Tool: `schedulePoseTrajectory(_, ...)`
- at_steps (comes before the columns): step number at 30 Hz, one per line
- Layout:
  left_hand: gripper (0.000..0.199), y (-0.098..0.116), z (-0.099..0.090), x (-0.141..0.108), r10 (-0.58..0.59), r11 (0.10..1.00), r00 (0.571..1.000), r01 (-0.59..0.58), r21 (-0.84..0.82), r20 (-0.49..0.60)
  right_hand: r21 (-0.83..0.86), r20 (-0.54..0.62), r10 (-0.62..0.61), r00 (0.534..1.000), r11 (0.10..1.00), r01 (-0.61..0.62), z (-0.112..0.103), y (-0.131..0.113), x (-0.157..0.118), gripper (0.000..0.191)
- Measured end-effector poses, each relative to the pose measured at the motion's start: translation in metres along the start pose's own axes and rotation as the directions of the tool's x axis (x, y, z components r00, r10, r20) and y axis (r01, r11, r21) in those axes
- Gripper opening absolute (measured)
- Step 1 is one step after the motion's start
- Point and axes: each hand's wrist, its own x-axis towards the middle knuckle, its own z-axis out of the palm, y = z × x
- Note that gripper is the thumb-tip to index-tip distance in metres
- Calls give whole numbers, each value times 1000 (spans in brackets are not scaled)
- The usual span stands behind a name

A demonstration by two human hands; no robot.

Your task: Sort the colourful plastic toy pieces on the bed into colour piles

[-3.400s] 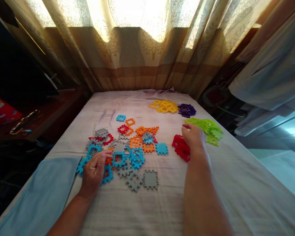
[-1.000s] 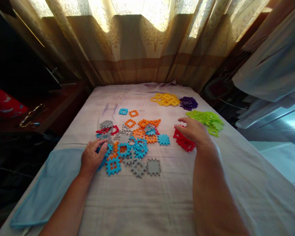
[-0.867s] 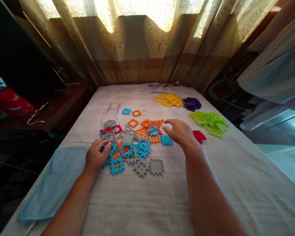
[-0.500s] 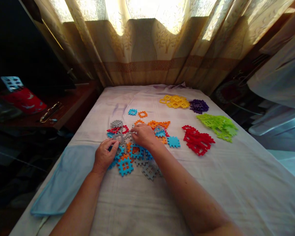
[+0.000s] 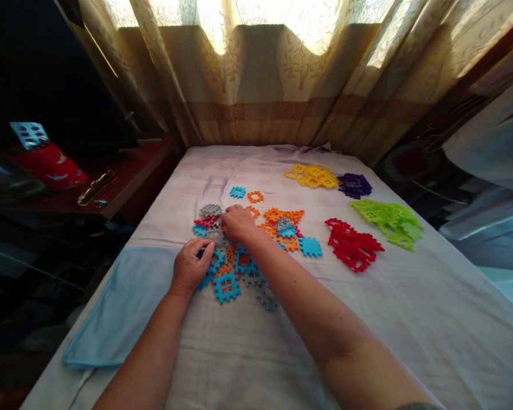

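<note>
My left hand (image 5: 194,263) is closed at the left side of a mixed pile, its thumb and fingers pinched on a grey piece (image 5: 216,236). Beside the small grey stack (image 5: 211,210) and the red pieces (image 5: 206,221), my right hand (image 5: 238,223) has its fingers bent down; what they hold, if anything, is hidden. Blue pieces (image 5: 226,286), orange pieces (image 5: 288,243) and grey pieces (image 5: 266,296) lie around and under the hands and right forearm.
Separate piles of yellow (image 5: 312,176), purple (image 5: 354,185), green (image 5: 389,222) and red pieces (image 5: 354,246) lie on the right of the sheet-covered surface (image 5: 325,319). A light blue cloth (image 5: 128,302) is at the left, near a dark red cabinet (image 5: 123,182).
My right hand has moved left and slightly away, toward the grey stack and red pieces. The view has shifted slightly. My left hand stays at the grey piece.
</note>
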Motion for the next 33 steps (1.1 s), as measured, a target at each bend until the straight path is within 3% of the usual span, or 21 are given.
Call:
schedulePoseTrajectory(4, 34, -1, 0, -1, -5, 1000, 1000, 5, -6, -10, -25, -58, -27, 998, 999, 25, -6, 5, -10, 31)
schedulePoseTrajectory(9, 34, -1, 0, 0, -12, 1000, 1000, 12, -11, -1, 43, -45, 18, 999, 999, -16, -34, 32, -43, 26)
schedulePoseTrajectory(15, 36, 0, 0, 0, -19, 1000, 1000, 19, -9, 5, 154, 11, 279, 960, 948, -277, -56, 89, -113, 25)
schedulePoseTrajectory(18, 36, 2, -1, 0, -25, 1000, 1000, 25, -5, 3, 124, 2, 435, 901, 893, -432, -61, 121, -149, 26)
schedulePoseTrajectory(24, 38, 2, -2, 1, -53, 999, 998, 52, 13, 18, 51, -38, 717, 696, 697, -715, -71, 173, -192, 30)
schedulePoseTrajectory(33, 41, 0, -3, -1, -119, 992, 990, 122, 31, -77, 169, -60, 814, 578, 579, -797, -60, 204, -207, 30)
